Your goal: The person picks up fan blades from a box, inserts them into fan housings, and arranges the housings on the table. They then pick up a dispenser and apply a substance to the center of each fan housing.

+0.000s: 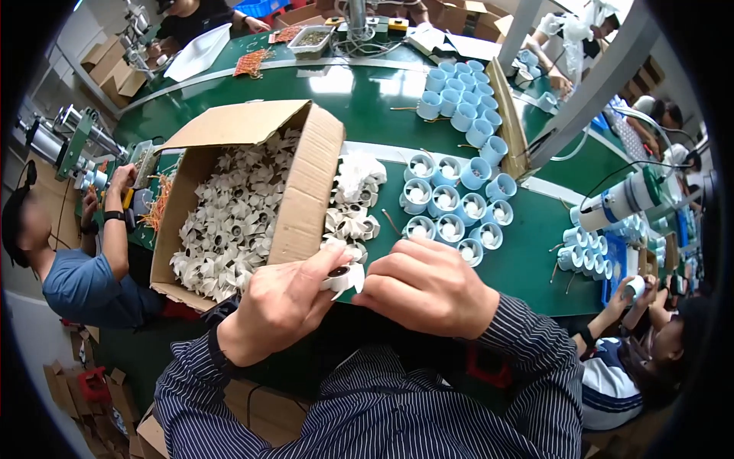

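While the left hand grasps a white plastic fan wheel between thumb and fingers, the right hand sits just beside it at 3 o'clock, its fingers curled inward and its fingertips against the wheel's blade edge. Whether those fingertips pinch the blade or only rest on it, I cannot tell. The wheel is tilted, with a dark round opening showing in its hub, and it is above the near edge of the green worktable. Both forearms wear a dark pinstriped shirt.

From the wheel, an open cardboard box stands at 10 o'clock, tilted toward the person and packed with similar white fan wheels. At 12 o'clock, a loose heap of wheels lies along the box's right side, with a crumpled white plastic bag just beyond it. At 2 o'clock stand light-blue cylindrical housings, most with a white round part visible inside. More blue housings are grouped at 1 o'clock, farther off, beside an upright cardboard strip.

At 11 o'clock, well apart, lies a bundle of orange wires. A co-worker in a blue shirt sits at 9 o'clock; another, in a white-and-navy top, is between 3 and 4 o'clock.
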A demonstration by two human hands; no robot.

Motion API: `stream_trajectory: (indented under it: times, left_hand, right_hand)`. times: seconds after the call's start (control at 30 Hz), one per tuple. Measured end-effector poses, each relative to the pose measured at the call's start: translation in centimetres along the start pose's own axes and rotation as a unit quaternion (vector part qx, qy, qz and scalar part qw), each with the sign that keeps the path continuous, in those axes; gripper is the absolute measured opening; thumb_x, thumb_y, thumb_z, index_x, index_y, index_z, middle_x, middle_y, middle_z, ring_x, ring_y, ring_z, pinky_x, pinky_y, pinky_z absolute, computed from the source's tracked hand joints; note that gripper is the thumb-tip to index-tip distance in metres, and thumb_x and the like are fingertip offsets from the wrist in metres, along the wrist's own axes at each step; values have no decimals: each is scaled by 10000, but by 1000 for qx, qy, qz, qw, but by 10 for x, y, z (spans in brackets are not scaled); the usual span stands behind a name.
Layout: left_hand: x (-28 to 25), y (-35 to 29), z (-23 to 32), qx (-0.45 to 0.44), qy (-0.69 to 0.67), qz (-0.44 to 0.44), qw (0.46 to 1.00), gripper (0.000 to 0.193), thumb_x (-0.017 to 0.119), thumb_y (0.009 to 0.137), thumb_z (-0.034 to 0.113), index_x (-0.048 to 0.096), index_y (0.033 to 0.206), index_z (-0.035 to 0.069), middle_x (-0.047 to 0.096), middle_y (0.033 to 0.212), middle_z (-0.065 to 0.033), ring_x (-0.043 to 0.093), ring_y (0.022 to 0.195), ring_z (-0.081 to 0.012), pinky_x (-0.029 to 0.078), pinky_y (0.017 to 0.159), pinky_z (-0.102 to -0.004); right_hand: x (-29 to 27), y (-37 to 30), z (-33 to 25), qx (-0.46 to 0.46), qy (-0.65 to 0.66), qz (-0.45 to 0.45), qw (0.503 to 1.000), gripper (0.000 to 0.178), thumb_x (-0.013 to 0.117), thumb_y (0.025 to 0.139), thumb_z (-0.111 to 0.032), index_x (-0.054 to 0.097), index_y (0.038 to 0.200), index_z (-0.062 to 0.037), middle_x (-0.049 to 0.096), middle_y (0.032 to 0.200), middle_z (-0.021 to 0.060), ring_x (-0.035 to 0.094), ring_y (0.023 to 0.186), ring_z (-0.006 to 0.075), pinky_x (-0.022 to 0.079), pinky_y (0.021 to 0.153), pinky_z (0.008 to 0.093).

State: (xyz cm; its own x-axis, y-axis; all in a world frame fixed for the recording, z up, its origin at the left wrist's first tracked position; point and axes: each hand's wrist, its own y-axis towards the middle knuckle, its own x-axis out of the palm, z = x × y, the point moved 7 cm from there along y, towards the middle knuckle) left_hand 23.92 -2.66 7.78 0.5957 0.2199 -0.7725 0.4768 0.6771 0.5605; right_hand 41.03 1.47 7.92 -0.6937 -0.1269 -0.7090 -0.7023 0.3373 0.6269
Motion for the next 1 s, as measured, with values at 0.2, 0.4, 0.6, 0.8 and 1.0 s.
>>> stream_trajectory:
  times: [0.2, 0.4, 0.6, 0.8, 1.0]
  left_hand:
    - [18, 0, -3, -66, -19, -46, 997, 753, 894, 842, 24, 555, 1511, -52, 830, 1049, -136, 833, 890, -277, 642, 714, -358]
    - [31, -4, -6, -107, -66, -101, 987, 776, 901, 852, 58, 544, 1536, -28, 827, 1032, -125, 828, 852, -271, 643, 708, -360]
    - [33, -8, 0, -134, -112, -204, 963, 758, 894, 865, 67, 551, 1535, -19, 823, 1049, -143, 823, 847, -268, 644, 731, -369]
    - [-16, -17, -19, -126, -90, -138, 978, 583, 868, 879, 47, 652, 1416, -22, 813, 1063, -167, 812, 872, -263, 639, 774, -363]
    - [-55, -41, -65, -249, -33, -120, 961, 435, 835, 891, 36, 715, 1302, -36, 810, 1068, -170, 804, 868, -264, 633, 776, -354]
  right_hand:
    - [-5, -8, 4, 50, -11, 56, 997, 196, 842, 874, -72, 729, 1030, -44, 707, 945, 74, 670, 754, 221, 542, 651, 355]
    - [7, -14, 2, 32, -19, -34, 999, 157, 808, 870, -68, 715, 996, -61, 666, 903, 50, 665, 762, 212, 534, 631, 367]
    - [2, -23, 13, 43, 35, -84, 995, 116, 764, 875, 16, 717, 955, -54, 639, 829, 51, 671, 738, 232, 536, 643, 381]
    - [-84, -125, 206, 443, -14, 140, 885, 111, 761, 1007, -77, 751, 1025, 32, 702, 801, 90, 611, 707, 133, 498, 662, 317]
    - [-77, -165, 264, 486, -87, 98, 864, 200, 748, 1016, -165, 764, 1032, 34, 727, 806, 162, 675, 699, 230, 533, 687, 372]
